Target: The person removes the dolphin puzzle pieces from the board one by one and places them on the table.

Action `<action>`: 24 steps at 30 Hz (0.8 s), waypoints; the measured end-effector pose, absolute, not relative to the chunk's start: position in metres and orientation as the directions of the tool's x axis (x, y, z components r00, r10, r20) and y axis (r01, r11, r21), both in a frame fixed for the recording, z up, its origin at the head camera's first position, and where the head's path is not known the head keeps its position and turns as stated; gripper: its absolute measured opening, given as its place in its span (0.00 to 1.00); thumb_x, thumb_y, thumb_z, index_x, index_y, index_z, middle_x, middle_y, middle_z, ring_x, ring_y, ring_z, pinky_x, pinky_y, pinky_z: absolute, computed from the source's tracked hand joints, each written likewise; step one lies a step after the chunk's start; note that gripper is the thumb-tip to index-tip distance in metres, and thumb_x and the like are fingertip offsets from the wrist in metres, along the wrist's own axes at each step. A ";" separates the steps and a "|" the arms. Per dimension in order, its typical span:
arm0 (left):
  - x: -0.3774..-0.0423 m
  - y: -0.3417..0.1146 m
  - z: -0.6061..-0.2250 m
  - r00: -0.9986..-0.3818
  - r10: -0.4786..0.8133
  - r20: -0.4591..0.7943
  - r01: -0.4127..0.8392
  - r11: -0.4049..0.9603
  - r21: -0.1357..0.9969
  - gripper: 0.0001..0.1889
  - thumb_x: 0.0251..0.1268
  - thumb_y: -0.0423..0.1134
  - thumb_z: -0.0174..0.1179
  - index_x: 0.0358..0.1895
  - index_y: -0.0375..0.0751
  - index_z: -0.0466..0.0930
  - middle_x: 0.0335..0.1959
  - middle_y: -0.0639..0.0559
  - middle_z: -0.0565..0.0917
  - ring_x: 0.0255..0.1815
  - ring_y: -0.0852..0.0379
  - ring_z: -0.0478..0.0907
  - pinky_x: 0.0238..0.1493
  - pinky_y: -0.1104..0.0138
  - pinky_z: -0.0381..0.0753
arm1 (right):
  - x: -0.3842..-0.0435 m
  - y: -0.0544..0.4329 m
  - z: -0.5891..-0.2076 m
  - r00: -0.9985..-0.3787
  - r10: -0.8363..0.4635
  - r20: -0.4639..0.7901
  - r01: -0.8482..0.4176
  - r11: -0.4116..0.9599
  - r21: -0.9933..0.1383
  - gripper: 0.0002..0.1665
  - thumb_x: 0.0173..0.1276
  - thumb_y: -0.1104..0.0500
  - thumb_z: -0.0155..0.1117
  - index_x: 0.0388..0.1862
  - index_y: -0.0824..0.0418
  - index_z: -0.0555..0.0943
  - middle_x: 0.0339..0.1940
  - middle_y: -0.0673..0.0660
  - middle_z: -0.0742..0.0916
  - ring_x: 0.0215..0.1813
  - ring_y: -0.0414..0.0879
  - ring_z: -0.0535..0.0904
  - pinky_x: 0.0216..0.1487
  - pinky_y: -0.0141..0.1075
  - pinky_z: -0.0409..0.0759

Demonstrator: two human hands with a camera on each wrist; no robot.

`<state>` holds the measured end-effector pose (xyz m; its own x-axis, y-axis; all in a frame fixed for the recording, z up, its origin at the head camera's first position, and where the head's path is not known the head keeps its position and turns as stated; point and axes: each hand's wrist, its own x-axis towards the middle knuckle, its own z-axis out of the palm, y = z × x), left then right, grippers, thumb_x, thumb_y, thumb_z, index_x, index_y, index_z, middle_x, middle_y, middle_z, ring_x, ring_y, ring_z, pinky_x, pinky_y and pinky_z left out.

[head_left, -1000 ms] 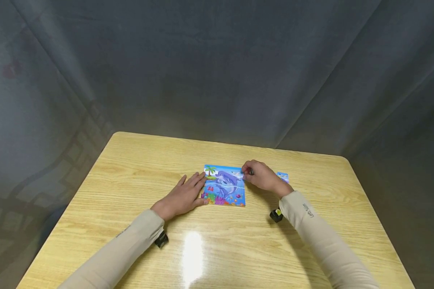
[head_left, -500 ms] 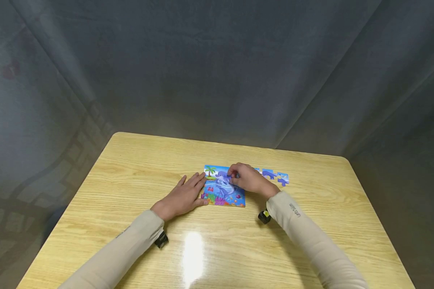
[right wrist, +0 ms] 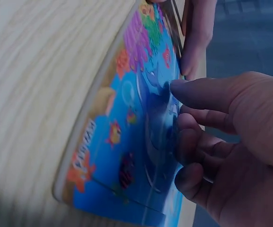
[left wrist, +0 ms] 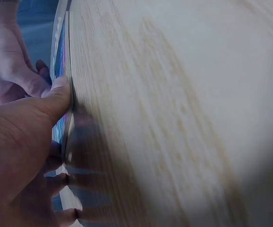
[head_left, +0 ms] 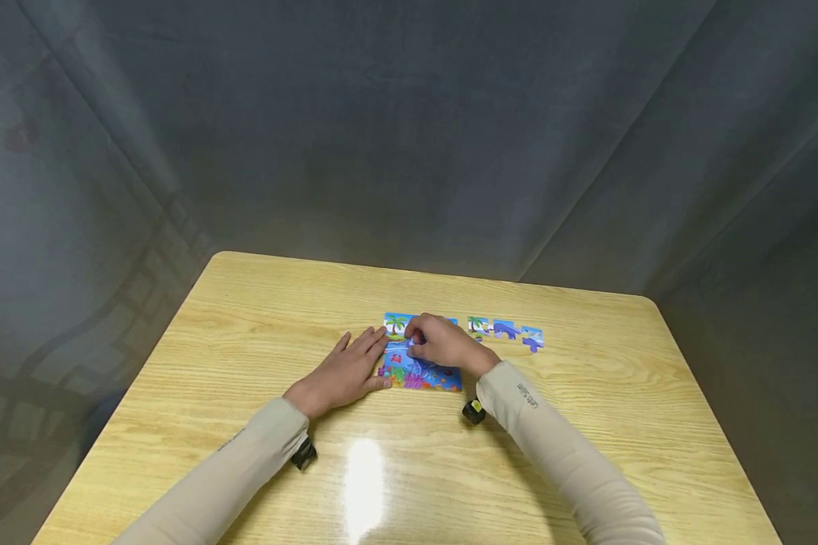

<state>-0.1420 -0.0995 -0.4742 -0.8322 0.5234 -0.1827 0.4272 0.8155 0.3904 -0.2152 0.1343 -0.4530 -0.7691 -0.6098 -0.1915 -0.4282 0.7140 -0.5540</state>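
Note:
A dolphin picture puzzle board (head_left: 398, 363) lies flat on the table. My left hand (head_left: 344, 372) rests at its left edge with fingers spread and straight; in the left wrist view its thumb (left wrist: 58, 92) touches the board's edge. Over the board's upper middle is my right hand (head_left: 443, 342), its fingers curled down toward the dolphin. The right wrist view has the thumb (right wrist: 193, 92) and bent fingers close to the picture. Whether a puzzle piece is pinched between them cannot be told.
To the right of the board, loose puzzle pieces lie in a row: a palm tree piece (head_left: 478, 325), a purple dolphin piece (head_left: 505, 328) and a blue and purple piece (head_left: 532, 337). Light wooden table (head_left: 300, 303) surrounds them; dark grey curtains (head_left: 409, 151) hang behind.
My right hand has travelled left from the board's right edge to its upper middle, uncovering the palm tree and dolphin pieces. The left hand has stayed in place.

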 end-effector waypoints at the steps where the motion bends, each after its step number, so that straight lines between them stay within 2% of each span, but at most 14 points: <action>1: -0.142 -0.100 -0.474 -0.831 0.525 -0.182 0.429 0.815 0.391 0.45 0.82 0.62 0.52 0.87 0.37 0.50 0.91 0.44 0.48 0.92 0.42 0.45 0.89 0.37 0.45 | -0.215 0.133 -0.454 -0.771 -0.603 -0.204 -0.418 0.721 -0.553 0.14 0.75 0.58 0.72 0.56 0.61 0.85 0.40 0.53 0.84 0.37 0.44 0.75 0.42 0.38 0.76; 11: -0.141 -0.100 -0.473 -0.831 0.527 -0.178 0.429 0.811 0.399 0.45 0.82 0.61 0.53 0.87 0.36 0.50 0.91 0.44 0.48 0.92 0.41 0.45 0.89 0.36 0.45 | -0.214 0.123 -0.455 -0.765 -0.573 -0.294 -0.326 0.738 -0.591 0.17 0.75 0.57 0.73 0.56 0.61 0.80 0.36 0.53 0.81 0.32 0.43 0.72 0.38 0.35 0.73; 17: -0.141 -0.100 -0.474 -0.831 0.530 -0.171 0.433 0.808 0.401 0.44 0.82 0.60 0.53 0.87 0.36 0.51 0.91 0.43 0.49 0.92 0.40 0.45 0.89 0.36 0.45 | -0.215 0.122 -0.456 -0.762 -0.561 -0.325 -0.248 0.715 -0.653 0.16 0.75 0.59 0.73 0.55 0.61 0.77 0.36 0.53 0.79 0.32 0.44 0.70 0.38 0.35 0.72; 24: -0.141 -0.100 -0.475 -0.832 0.527 -0.174 0.427 0.808 0.406 0.45 0.82 0.60 0.54 0.87 0.35 0.50 0.91 0.43 0.48 0.92 0.40 0.45 0.89 0.36 0.44 | -0.214 0.122 -0.457 -0.775 -0.549 -0.314 -0.243 0.717 -0.654 0.17 0.74 0.59 0.74 0.54 0.60 0.77 0.37 0.54 0.79 0.34 0.44 0.70 0.39 0.36 0.72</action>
